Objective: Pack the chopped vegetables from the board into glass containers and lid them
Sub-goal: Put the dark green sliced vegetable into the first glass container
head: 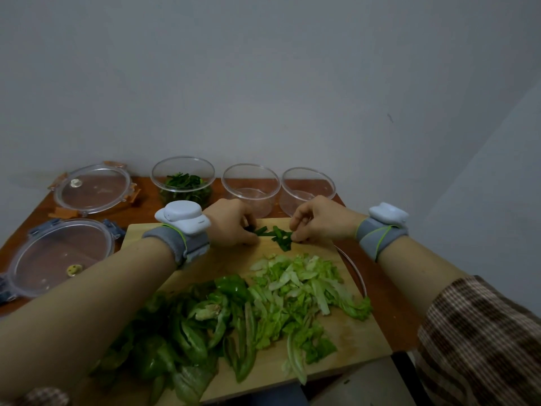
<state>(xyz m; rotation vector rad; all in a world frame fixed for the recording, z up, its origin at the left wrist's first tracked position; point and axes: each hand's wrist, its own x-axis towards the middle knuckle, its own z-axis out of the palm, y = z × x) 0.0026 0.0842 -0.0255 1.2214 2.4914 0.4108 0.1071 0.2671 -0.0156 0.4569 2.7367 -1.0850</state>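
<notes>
1. Chopped green pepper strips [175, 332] lie heaped on the near end of the wooden cutting board [351, 341], with a pile of pale shredded lettuce [301, 285] just beyond them toward the right.
2. At the board's far edge, the person's left hand [231, 222] and right hand [319, 219] close in from either side on a last small cluster of dark green strips [278, 234]; fingers of both hands are curled and pinched around the pieces, touching them, though whether the cluster has left the wood cannot be told.
3. Behind the board stand three round glass containers: the left container [183, 178] already holds dark green strips, while the middle container [250, 186] and right container [307, 186] appear empty.
4. Judged from this, the step in hand is clearing the remaining dark strips; the next move likely calls for lifting them over the left container's rim without shedding pieces.
5. Two clear lids, an orange-clipped lid [93, 189] and a blue-clipped lid [58, 256], wait on the table [377, 285] at left.
6. A third lid is not clearly visible; a curved edge shows beside the board's right side, unclear. Fingertips are mostly hidden behind knuckles.
</notes>
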